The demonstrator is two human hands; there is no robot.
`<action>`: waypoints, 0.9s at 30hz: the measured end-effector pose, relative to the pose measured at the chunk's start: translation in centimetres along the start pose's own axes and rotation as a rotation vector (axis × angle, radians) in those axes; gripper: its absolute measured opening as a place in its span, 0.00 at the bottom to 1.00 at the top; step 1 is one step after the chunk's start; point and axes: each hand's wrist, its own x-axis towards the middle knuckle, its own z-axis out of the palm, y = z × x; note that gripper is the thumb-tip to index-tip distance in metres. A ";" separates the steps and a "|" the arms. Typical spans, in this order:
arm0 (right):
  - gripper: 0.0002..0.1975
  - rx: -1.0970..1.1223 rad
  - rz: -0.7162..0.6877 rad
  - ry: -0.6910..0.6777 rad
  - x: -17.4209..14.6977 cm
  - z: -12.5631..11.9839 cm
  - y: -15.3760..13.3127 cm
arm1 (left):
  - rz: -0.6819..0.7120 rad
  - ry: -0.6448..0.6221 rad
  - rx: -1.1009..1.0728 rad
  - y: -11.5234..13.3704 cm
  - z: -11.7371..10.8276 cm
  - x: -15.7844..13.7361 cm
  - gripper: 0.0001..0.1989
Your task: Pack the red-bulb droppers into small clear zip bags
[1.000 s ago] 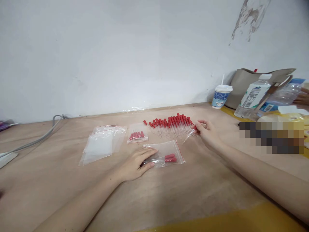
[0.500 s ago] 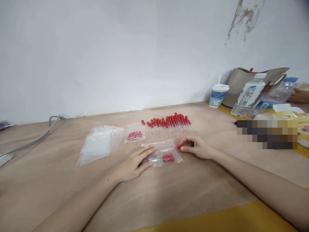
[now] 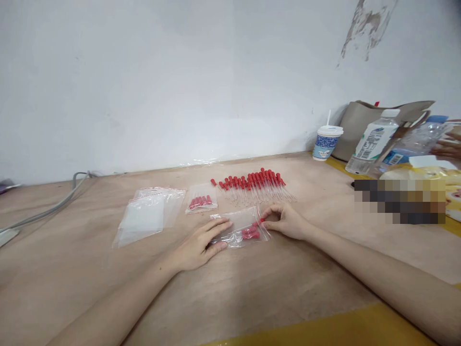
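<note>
Taking the bag (image 3: 232,219) as the centre of the dial, with twelve towards the wall, the left forearm comes in from about seven o'clock, low along the surface (image 3: 223,293). The left hand (image 3: 201,242) lies at eight to nine o'clock, palm down, fingers reaching over the closed end of the bag, thumb well apart and lower; it is half spread and rests on the plastic rather than pinching it. The bag lies flat, its red-lined mouth towards three, with red bulbs (image 3: 251,234) inside. The right forearm runs in from four o'clock, and the right hand (image 3: 285,222) is at three, just beside the mouth, wrist low, index finger arched, thumb beneath. Its fingertips are closed on the red end of a dropper (image 3: 260,221), which points towards nine into the mouth; glare on the plastic hides its thin end. Farther out, spare bags (image 3: 146,218) overlap at nine, a filled bag (image 3: 202,209) lies at ten to eleven, and the pile (image 3: 258,180) of droppers spreads at one, red ends away from the person. Well beyond, at two, stand a cup (image 3: 327,142) and a bottle (image 3: 372,140).
</note>
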 end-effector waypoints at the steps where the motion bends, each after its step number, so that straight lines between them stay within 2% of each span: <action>1: 0.06 -0.029 -0.028 0.022 -0.1 0.2 -0.1 | -0.001 -0.002 0.000 -0.1 0.1 0.0 0.22; 4: 0.06 -0.023 -0.063 0.003 -0.3 0.9 -0.5 | 0.003 -0.001 0.002 -0.2 0.2 0.1 0.21; 9: 0.14 0.321 0.025 -0.145 -0.5 1.2 -1.3 | 0.021 0.019 -0.015 -0.3 0.4 0.0 0.21; 13: 0.13 0.422 0.117 -0.109 -0.4 1.1 -1.1 | 0.007 0.011 -0.024 -0.1 0.2 0.0 0.22; 16: 0.12 0.291 0.128 -0.005 -0.1 0.7 -0.5 | 0.011 0.009 -0.014 -0.1 0.2 0.0 0.21; 19: 0.09 0.010 0.103 0.138 1.2 -0.4 0.3 | 0.018 0.012 -0.012 -0.3 0.3 0.0 0.20; 22: 0.08 -0.237 0.109 0.298 4.0 -2.1 1.1 | 0.027 0.000 -0.009 -0.3 0.2 0.0 0.20; 25: 0.10 -0.351 0.177 0.418 7.8 -3.6 1.9 | 0.031 -0.005 0.007 -0.3 0.2 -0.1 0.20; 27: 0.14 -0.369 0.238 0.438 10.1 -4.1 2.5 | 0.032 -0.005 0.009 -0.3 0.2 -0.1 0.20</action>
